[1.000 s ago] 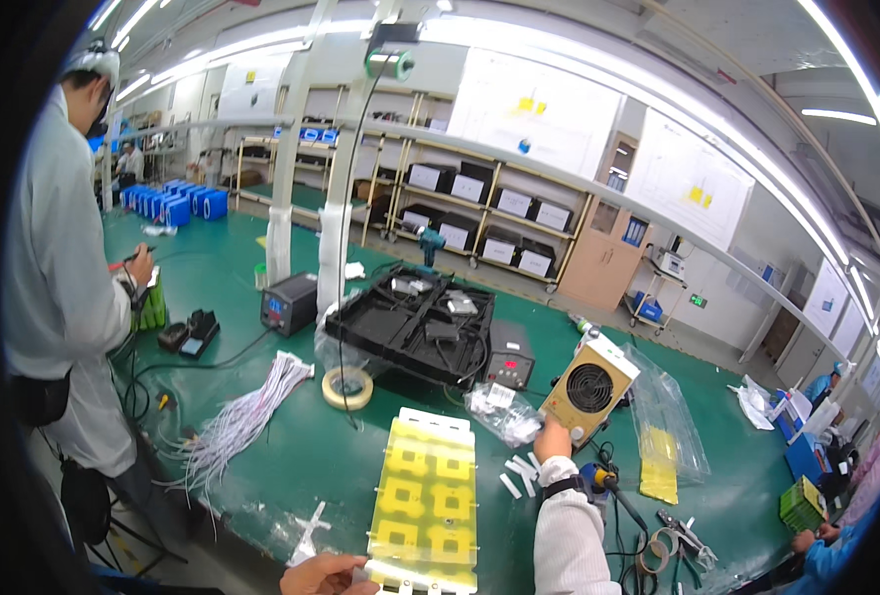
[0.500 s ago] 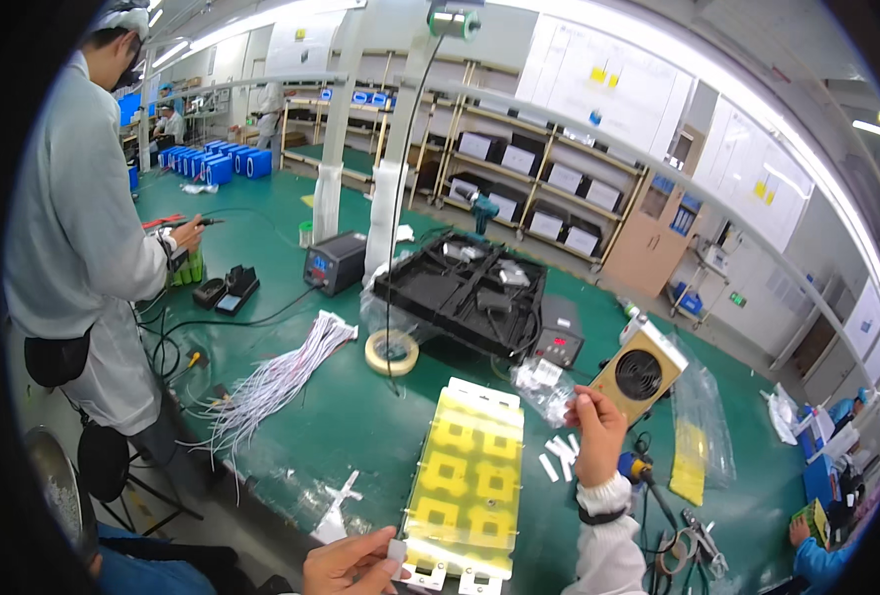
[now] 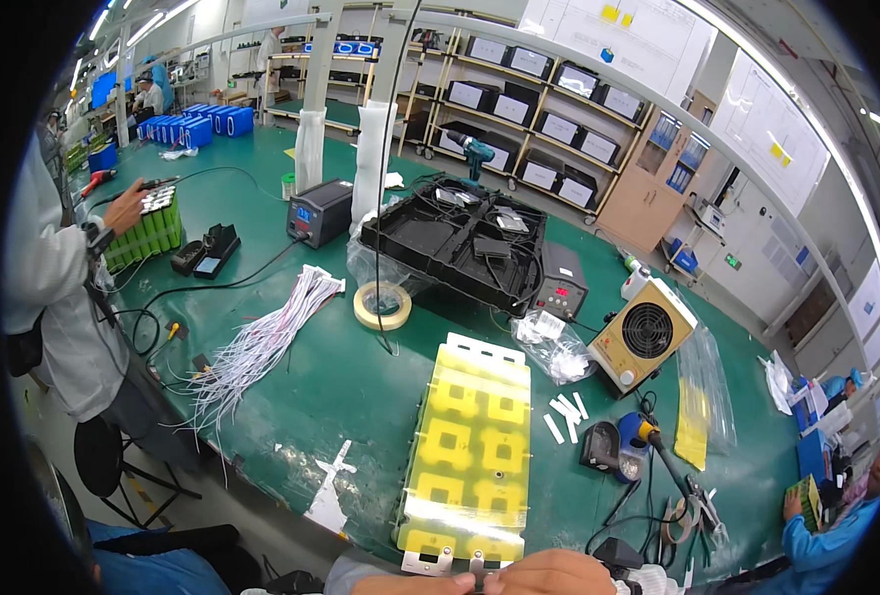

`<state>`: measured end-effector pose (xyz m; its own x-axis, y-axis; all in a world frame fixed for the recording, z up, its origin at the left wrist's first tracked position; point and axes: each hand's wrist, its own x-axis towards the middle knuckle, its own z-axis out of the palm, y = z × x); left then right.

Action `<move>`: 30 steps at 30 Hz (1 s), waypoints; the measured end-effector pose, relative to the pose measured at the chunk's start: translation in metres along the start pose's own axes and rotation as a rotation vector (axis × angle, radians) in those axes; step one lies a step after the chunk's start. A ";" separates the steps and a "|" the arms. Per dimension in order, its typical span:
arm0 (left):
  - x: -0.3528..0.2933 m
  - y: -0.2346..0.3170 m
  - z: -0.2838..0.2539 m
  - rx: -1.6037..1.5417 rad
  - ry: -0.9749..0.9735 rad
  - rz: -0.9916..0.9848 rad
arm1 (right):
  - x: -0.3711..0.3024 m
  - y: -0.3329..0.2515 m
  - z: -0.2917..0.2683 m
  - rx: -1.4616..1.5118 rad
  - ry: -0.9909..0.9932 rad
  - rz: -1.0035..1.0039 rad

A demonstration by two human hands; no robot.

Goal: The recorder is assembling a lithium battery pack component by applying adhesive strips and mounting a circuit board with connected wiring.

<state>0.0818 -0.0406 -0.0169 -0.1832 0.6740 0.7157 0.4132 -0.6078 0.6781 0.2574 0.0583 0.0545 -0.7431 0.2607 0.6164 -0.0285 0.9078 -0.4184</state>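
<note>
A flat, block-shaped pack (image 3: 468, 451) covered with a yellow translucent sheet lies in front of me on the green table. White tabbed strips show at its far and near ends. My left hand (image 3: 410, 585) and my right hand (image 3: 556, 574) meet at its near end, cut by the lower edge of the view. Their fingertips are drawn together beside a small metal tab (image 3: 476, 567). Whatever they pinch is hidden by the fingers. Several white strips (image 3: 565, 416) lie to the right of the pack.
Left stand a bundle of white wires (image 3: 261, 347) and a tape roll (image 3: 381, 305). Behind are a black tray (image 3: 450, 243) and a soldering station (image 3: 319, 213). A fan unit (image 3: 644, 335) and soldering iron holder (image 3: 630, 436) stand right. A co-worker's hand (image 3: 127, 208) works over green cells.
My right hand has come down from near the fan unit to the pack's near end. My left hand, which held a small pale piece, has moved right to join it. The view has shifted.
</note>
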 end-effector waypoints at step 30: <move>0.026 -0.042 -0.033 0.505 -0.501 0.039 | 0.044 0.116 0.014 0.481 -0.268 1.166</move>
<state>0.0307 -0.0113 -0.0208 0.2225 0.8414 0.4925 0.7961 -0.4484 0.4064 0.2116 0.1704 0.0236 -0.6004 0.6909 -0.4027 0.5297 -0.0336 -0.8475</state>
